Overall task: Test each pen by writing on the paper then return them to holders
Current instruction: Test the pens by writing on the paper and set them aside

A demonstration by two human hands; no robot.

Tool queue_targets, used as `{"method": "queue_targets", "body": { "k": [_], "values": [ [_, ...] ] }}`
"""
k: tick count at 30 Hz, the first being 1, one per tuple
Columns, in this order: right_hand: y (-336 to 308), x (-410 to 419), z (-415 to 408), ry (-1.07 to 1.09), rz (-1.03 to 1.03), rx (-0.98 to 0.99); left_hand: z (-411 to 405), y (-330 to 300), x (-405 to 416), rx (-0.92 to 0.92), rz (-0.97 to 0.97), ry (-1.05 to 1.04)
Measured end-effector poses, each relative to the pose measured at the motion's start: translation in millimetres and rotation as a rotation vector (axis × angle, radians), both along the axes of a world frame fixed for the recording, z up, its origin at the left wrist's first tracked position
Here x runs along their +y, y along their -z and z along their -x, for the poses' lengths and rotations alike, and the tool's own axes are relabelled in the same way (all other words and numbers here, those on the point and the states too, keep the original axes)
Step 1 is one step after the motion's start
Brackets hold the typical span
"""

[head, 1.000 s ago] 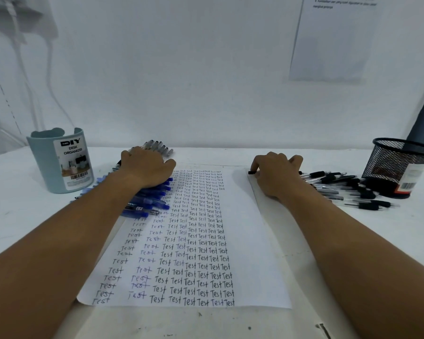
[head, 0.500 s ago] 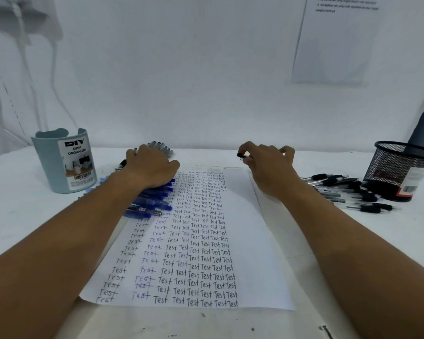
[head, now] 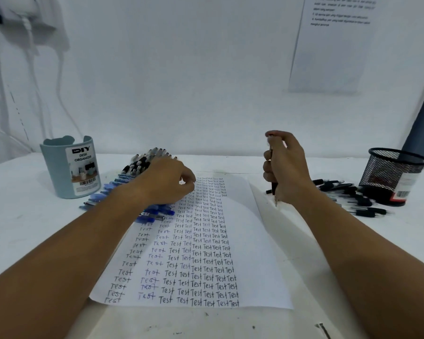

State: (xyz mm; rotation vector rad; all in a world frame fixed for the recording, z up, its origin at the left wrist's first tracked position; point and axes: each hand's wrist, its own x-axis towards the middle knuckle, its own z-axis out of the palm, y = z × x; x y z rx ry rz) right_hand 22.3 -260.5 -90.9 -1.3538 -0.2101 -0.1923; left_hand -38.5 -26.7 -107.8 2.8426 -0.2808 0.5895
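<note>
Since a second ago our right hand [head: 285, 167] has risen off the table [head: 22, 228], fingers curled round a black pen [head: 272, 185] held upright, tip down, above the right edge of the paper [head: 250, 241]. Our left hand [head: 165, 182] stays loosely curled on the blue pens [head: 154, 214]. Rows of "Test" fill the sheet. The blue holder [head: 70, 167] reads "DIY DESK ORGANIZER". The mesh holder [head: 393, 174] stands far right, black pens [head: 353, 199] beside it.

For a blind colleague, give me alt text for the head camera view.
The right hand holds a black pen upright above a paper filled with the word "Test", while the left hand rests on a pile of blue pens.
</note>
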Motion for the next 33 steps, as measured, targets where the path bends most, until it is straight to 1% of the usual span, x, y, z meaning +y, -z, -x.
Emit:
{"method": "queue_targets", "body": {
  "k": [2,4,5,6,8,9,10,13,16,18,23,27,33],
  "values": [
    [-1,-4,3,-0.085,-0.133,0.051,3,0,-2,0.046,0.019,0.049],
    [3,-6,5,-0.178,-0.204,0.075,4,-1,-3,0.072,0.016,0.082],
    [5,-6,6,-0.197,-0.185,0.07,6,-2,-4,0.085,0.009,0.092],
    [7,-5,6,-0.181,-0.111,0.05,7,-3,-5,0.103,0.0,0.099],
    [9,-3,7,-0.093,0.143,0.01,10,-4,-7,0.136,-0.009,0.11],
    [11,-1,8,-0.081,0.217,0.005,11,-4,-8,0.147,-0.006,0.119],
    [12,2,9,-0.105,0.233,0.02,11,-4,-8,0.155,-0.001,0.128],
    [20,10,14,-0.235,0.175,0.105,12,-4,-9,0.177,0.004,0.155],
    [28,17,15,-0.315,0.225,0.093,12,-3,-10,0.204,-0.005,0.162],
    [31,21,14,-0.33,0.269,0.063,11,-3,-11,0.219,-0.003,0.167],
    [36,25,11,-0.347,0.283,0.071,11,-3,-10,0.23,-0.006,0.164],
    [38,22,13,-0.305,0.333,0.012,10,-3,-9,0.232,0.003,0.17],
    [38,22,15,-0.32,0.306,-0.005,10,-2,-8,0.234,0.014,0.182]
  ]
}}
